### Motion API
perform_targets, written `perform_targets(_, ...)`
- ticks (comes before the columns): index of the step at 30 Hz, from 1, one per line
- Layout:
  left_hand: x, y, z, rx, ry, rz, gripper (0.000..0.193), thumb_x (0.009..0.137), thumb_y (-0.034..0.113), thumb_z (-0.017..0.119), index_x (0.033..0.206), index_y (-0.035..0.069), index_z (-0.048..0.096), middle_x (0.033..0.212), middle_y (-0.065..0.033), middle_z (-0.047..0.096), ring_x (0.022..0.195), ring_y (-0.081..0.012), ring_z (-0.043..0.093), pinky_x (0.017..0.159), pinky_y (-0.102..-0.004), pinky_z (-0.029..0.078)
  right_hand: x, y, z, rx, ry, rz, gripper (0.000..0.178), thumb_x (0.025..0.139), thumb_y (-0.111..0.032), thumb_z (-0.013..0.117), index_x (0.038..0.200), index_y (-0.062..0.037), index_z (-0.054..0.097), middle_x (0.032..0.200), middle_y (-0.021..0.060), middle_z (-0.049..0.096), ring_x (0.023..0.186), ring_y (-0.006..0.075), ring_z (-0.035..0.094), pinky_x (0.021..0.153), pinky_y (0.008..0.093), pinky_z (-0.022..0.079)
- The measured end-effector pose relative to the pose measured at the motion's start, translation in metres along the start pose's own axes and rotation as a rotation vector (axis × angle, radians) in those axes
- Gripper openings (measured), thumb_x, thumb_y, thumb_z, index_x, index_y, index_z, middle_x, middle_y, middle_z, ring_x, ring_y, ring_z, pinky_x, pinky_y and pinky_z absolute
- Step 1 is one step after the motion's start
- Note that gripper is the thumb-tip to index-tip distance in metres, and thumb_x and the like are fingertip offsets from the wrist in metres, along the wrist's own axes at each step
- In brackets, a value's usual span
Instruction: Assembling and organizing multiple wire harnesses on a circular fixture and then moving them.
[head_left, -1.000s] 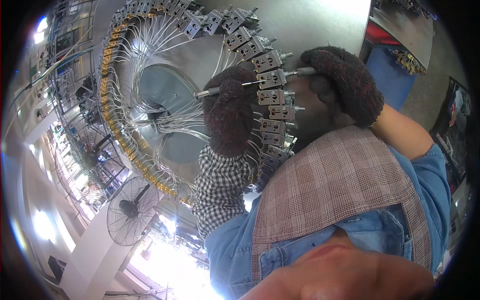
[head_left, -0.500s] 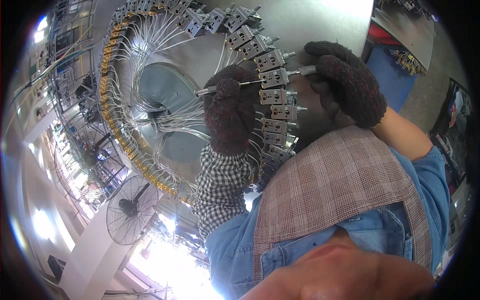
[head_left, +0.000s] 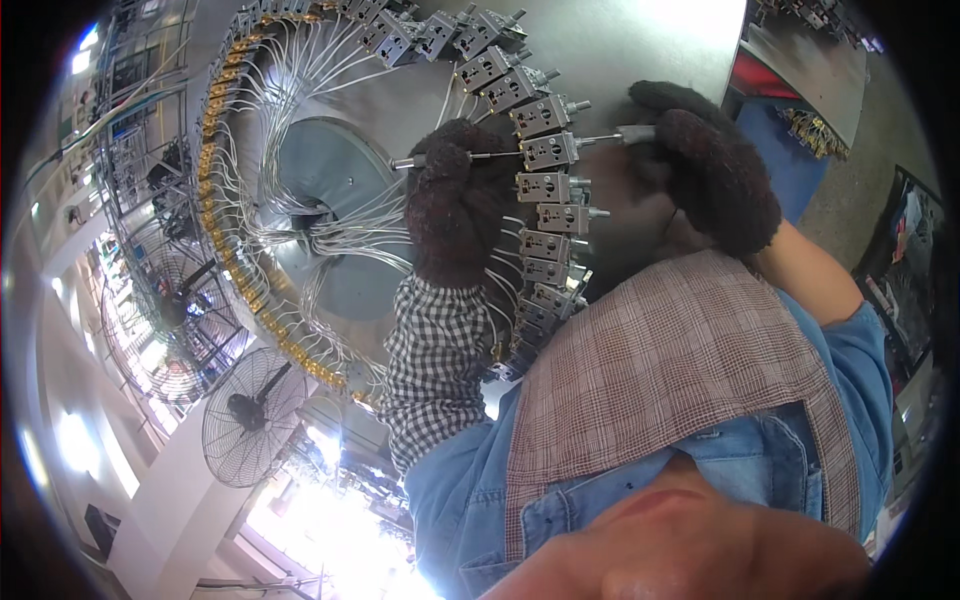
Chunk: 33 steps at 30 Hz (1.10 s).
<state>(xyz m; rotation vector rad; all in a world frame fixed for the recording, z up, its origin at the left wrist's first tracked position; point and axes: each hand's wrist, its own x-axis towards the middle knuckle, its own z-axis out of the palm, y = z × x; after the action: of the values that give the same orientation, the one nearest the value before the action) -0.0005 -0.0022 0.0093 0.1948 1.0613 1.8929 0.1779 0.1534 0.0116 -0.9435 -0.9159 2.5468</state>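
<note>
Dark, fuzzy work gloves cover both hands. My left hand (head_left: 456, 200) is closed around a slim screwdriver-like tool (head_left: 404, 163), whose thin shaft runs right to one metal block (head_left: 549, 152) in the curved row. From the opposite side, my right hand (head_left: 715, 170) grips a second thin-shafted tool (head_left: 634, 133) with a silver handle. Its shaft lines up with the post on the same block; whether the tips touch it is too small to tell. Similar grey blocks (head_left: 562, 218) with round holes and protruding posts sit above and below. Pale wires (head_left: 370, 238) pass behind my left hand.
The blocks and a band of brass-coloured pieces (head_left: 207, 185) ring a round grey hub (head_left: 335, 165) where the wires gather. A standing fan (head_left: 250, 410) is at lower left. Beyond my right arm are a blue surface (head_left: 770, 150) and a side table (head_left: 815, 75) with metal parts.
My right hand and its tool have shifted right, away from the block, so more of the thin shaft shows. My left hand has moved slightly up and left, still holding its tool.
</note>
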Motion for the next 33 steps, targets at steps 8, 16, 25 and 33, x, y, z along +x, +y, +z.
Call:
perform_targets(8, 0.001, -0.005, -0.012, 0.046, 0.022, 0.007, 0.040, 0.083, 0.029, 0.061, 0.104, -0.003, 0.051, 0.096, -0.0180, 0.057, 0.093, -0.0331, 0.057, 0.084, -0.0480, 0.047, 0.021, 0.001, 0.018, -0.054, -0.308, 0.121, 0.046, 0.087, -0.025, 0.053, 0.125, -0.0010, 0.043, 0.101, 0.0087, 0.059, 0.086, 0.0156, 0.058, 0.074, 0.0240, 0.048)
perform_targets(16, 0.016, -0.006, -0.010, -0.077, 0.011, 0.024, 0.038, 0.084, 0.027, 0.060, 0.104, -0.003, 0.051, 0.095, -0.0178, 0.059, 0.091, -0.0319, 0.058, 0.083, -0.0474, 0.047, 0.053, -0.007, 0.022, 0.106, -0.353, 0.032, 0.041, 0.089, -0.020, 0.051, 0.124, 0.0004, 0.043, 0.093, 0.0094, 0.061, 0.081, 0.0152, 0.059, 0.070, 0.0257, 0.050)
perform_targets(25, 0.075, 0.009, 0.007, -0.039, 0.140, 0.107, 0.036, 0.085, 0.029, 0.059, 0.100, -0.003, 0.053, 0.091, -0.0157, 0.060, 0.079, -0.0291, 0.062, 0.063, -0.0381, 0.054, 0.128, -0.054, 0.034, 0.050, -0.447, 0.054, 0.038, 0.088, -0.020, 0.051, 0.120, 0.0007, 0.048, 0.095, 0.0130, 0.062, 0.077, 0.0173, 0.061, 0.072, 0.0315, 0.053)
perform_targets(33, 0.174, 0.039, 0.015, -0.027, 0.069, 0.284, 0.029, 0.085, 0.026, 0.058, 0.092, -0.002, 0.056, 0.086, -0.0123, 0.061, 0.076, -0.0228, 0.062, 0.065, -0.0281, 0.053, 0.241, -0.108, 0.052, 0.037, -0.555, 0.112, 0.040, 0.088, -0.019, 0.051, 0.122, -0.0003, 0.044, 0.096, 0.0137, 0.060, 0.081, 0.0208, 0.059, 0.072, 0.0351, 0.049)
